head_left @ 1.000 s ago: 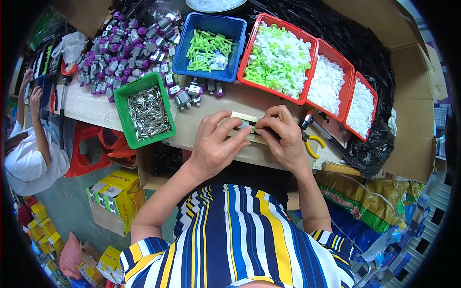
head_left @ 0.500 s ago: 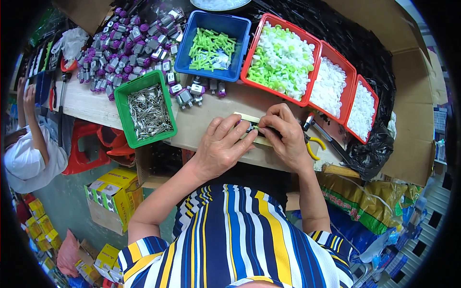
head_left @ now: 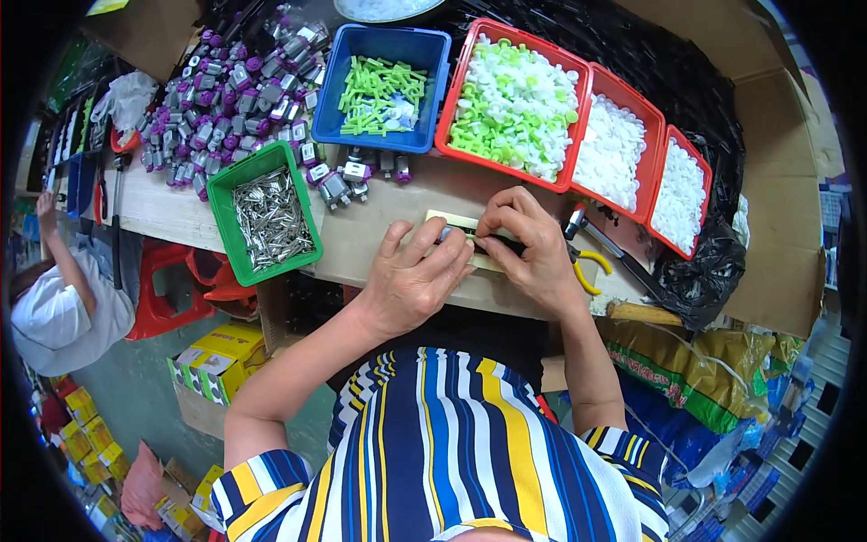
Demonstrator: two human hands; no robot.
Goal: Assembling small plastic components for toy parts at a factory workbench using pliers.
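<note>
My left hand [head_left: 414, 275] bends over a pale yellow block [head_left: 437, 218] on the bench, its thumb and fingers closed around a small grey part [head_left: 444, 233] that looks like one of the motors. Facing it, my right hand [head_left: 531, 246] is pinched at the block's middle, with a thin light green plastic piece [head_left: 471, 237] at its fingertips. Dark material shows under the right fingers. Both hands hide much of the block and of how the parts sit in it.
Beyond my hands stand a green bin [head_left: 316, 237] of metal pins, a blue bin [head_left: 442, 99] of light green sticks, and red bins [head_left: 442, 135] of white and green plastic parts. Purple-grey motors [head_left: 217, 108] heap at left. Yellow-handled pliers [head_left: 596, 262] lie right. Another person [head_left: 68, 312] works far left.
My head view has shifted slightly, moving the bins a little left in the picture. My fingers have moved slightly at the block, both hands still closed there.
</note>
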